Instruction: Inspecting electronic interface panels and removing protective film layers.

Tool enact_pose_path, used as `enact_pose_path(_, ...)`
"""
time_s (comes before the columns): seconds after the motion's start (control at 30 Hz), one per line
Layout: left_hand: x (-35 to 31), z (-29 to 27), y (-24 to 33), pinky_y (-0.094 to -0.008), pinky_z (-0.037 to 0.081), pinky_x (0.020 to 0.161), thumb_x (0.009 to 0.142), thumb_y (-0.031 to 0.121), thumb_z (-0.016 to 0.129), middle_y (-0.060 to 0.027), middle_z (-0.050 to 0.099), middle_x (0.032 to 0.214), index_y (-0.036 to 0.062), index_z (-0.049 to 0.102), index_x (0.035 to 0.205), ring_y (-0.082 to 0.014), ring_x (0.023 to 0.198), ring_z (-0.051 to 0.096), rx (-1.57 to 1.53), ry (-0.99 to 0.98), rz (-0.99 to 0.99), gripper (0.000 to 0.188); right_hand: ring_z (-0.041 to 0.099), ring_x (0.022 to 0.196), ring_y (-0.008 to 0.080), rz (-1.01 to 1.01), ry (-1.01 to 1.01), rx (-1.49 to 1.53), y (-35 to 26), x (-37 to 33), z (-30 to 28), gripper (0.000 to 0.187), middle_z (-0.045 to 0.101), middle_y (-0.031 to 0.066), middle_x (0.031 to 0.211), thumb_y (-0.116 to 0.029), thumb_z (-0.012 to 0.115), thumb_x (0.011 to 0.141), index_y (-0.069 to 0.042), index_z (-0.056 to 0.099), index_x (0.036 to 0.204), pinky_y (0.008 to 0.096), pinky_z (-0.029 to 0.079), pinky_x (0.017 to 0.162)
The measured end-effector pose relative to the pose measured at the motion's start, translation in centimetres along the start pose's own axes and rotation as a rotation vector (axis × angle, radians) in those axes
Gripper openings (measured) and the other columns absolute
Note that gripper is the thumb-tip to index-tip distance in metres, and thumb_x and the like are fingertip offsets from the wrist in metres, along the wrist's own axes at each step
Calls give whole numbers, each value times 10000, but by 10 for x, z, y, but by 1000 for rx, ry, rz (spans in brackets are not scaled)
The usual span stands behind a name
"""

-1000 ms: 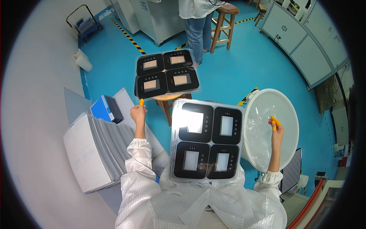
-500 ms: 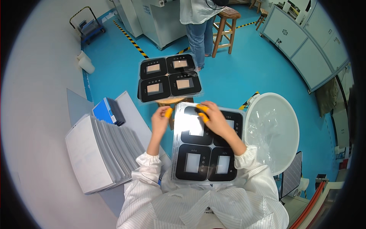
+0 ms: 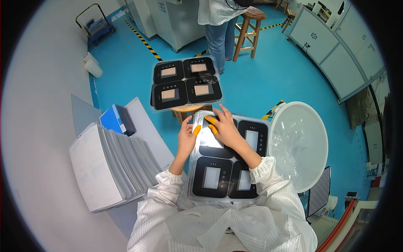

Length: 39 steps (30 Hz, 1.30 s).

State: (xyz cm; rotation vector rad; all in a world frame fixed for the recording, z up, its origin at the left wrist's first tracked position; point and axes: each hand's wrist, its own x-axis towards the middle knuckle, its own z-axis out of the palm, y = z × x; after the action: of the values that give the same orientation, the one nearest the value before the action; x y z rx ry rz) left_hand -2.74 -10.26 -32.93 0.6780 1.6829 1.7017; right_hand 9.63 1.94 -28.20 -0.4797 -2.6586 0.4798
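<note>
A stack of clear sheets (image 3: pixel 191 176) lies in front of me, the top one printed with black rounded panels (image 3: pixel 213 177) around pale windows. My right hand (image 3: pixel 228 133) rests over the upper left panel, its yellow-capped thumb and forefinger slightly apart on the surface and its other fingers stretched forward. Just beside the stack's upper left edge is my left hand (image 3: pixel 185 138), fingers curved and apart, with a yellow cap on the thumb. I can make out nothing held in either hand. Bright glare covers part of the panel between them.
Beyond the stack, a similar printed sheet (image 3: pixel 184 80) lies on a wooden stool (image 3: pixel 183 109). A white tub (image 3: pixel 321 147) with crumpled clear film stands right. At left are a thick sheet pile (image 3: pixel 94 172) and a blue box (image 3: pixel 112 122). A person (image 3: pixel 218 38) stands ahead.
My left hand has moved right, up to the stack's edge. My right hand has shifted slightly left across the upper left panel, baring more of the upper right one.
</note>
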Motion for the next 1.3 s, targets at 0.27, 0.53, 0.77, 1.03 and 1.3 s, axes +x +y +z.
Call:
enact_pose_path(0.27,-14,13,47,-352,417,889,632,-144,495,-146,574,1073,14,455,1217,-295,1064,499,578,97,384,607,327,1233,362,127,-17,175,12,16,7,327,476,207,1188,-79,613,774,43,536,1067,398,276,1028)
enact_pose_path(0.53,-16,16,45,-347,382,945,644,-118,478,-150,610,1028,16,436,1251,-289,1036,551,514,98,350,623,325,1238,364,113,29,271,5,20,-5,323,483,193,1172,-87,625,776,34,502,1050,393,298,1016)
enact_pose_path(0.77,-16,25,53,-340,412,902,684,-121,484,-110,632,829,13,389,1287,-248,1008,573,266,154,370,626,246,1280,381,8,159,37,-16,-2,-3,446,353,180,1318,-32,579,779,39,464,1204,463,263,1022)
enact_pose_path(1.03,-18,24,50,-309,424,876,712,-110,510,-75,619,788,7,427,1261,-207,930,602,144,171,376,567,372,1214,350,-104,302,105,-14,-9,-14,251,502,110,1185,-26,640,692,-15,647,943,458,338,973)
enact_pose_path(1.3,-18,25,47,-291,447,829,769,-75,521,-71,616,811,12,436,1252,-170,880,597,77,139,388,498,454,1143,329,-119,441,148,-4,17,-17,165,547,112,1091,6,681,650,39,603,792,416,402,916)
